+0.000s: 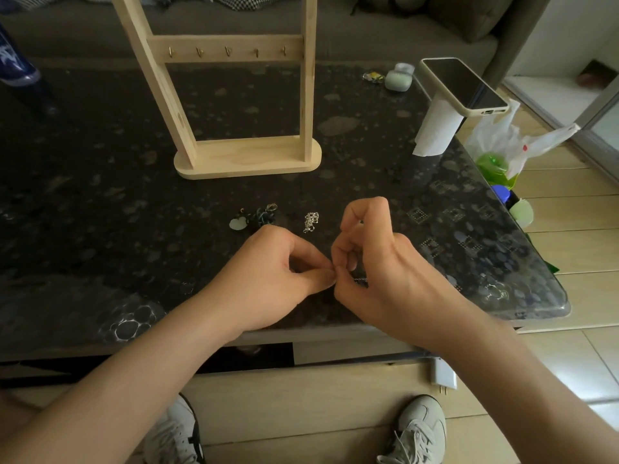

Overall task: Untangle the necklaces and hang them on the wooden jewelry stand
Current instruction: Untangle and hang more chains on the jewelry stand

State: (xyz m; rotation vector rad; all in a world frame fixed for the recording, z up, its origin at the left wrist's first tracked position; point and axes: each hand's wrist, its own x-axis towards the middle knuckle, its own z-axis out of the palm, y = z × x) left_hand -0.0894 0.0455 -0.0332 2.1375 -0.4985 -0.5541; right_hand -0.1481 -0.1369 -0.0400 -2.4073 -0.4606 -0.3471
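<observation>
My left hand (pixel 281 272) and my right hand (pixel 371 259) meet fingertip to fingertip just above the dark table, both pinching a thin dark chain (pixel 360 280) that shows only as a short piece below my right fingers. Beyond them lie a dark cord necklace with a pale green pendant (pixel 256 218) and a small silver chain (pixel 311 221) in a heap. The wooden jewelry stand (pixel 248 155) stands further back, its crossbar hooks (pixel 227 51) bare.
The dark speckled table (pixel 100 202) ends at a glass corner on the right. A phone (pixel 464 85) rests on a paper roll (pixel 435 128) at the back right, near a small green case (pixel 398 80). A plastic bag (pixel 509 142) and green items lie off the right edge.
</observation>
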